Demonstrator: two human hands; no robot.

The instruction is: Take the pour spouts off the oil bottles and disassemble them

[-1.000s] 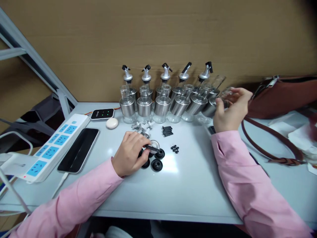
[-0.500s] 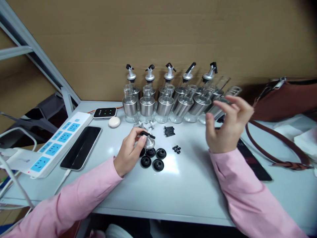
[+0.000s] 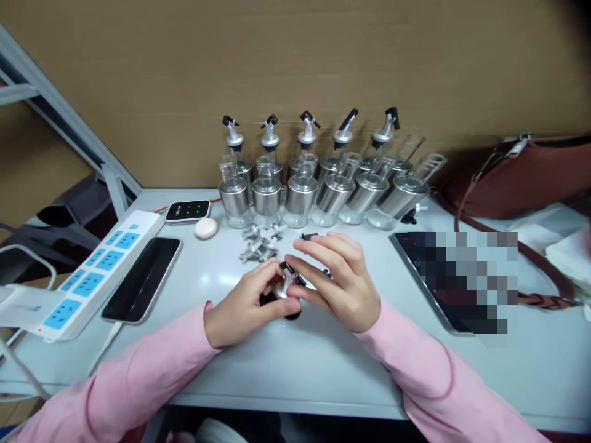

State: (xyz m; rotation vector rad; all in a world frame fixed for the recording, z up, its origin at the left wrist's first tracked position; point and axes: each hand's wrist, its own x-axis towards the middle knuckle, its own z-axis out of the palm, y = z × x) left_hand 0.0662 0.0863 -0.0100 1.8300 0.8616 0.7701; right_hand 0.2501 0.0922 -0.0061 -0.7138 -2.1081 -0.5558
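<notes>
A silver pourer spout with a black flap (image 3: pixel 281 288) is held in my left hand (image 3: pixel 244 304), its thumb and fingers closed around the base. My right hand (image 3: pixel 348 283) is beside it, with fingers stretched and apart and the fingertips close to the flap; whether they touch it I cannot tell. Beneath the hands a black stopper disc (image 3: pixel 292 315) shows in part, the others being covered. Silver spout pieces (image 3: pixel 259 245) lie in a heap just beyond my left hand. Black flap strips (image 3: pixel 308 236) peek out behind my right fingers.
Several glass-and-steel bottles (image 3: pixel 301 195) stand in two rows by the cardboard wall (image 3: pixel 295 61), the back ones mostly with spouts. On the left are a power strip (image 3: pixel 99 271), a phone (image 3: pixel 143 280), a black device (image 3: pixel 188 211) and a white case (image 3: pixel 205 228). A tablet (image 3: pixel 429 289) and brown bag (image 3: pixel 530 178) are right.
My right hand has come in from the right to the spout in my left hand. The left hand has shifted slightly nearer and now covers most of the black discs.
</notes>
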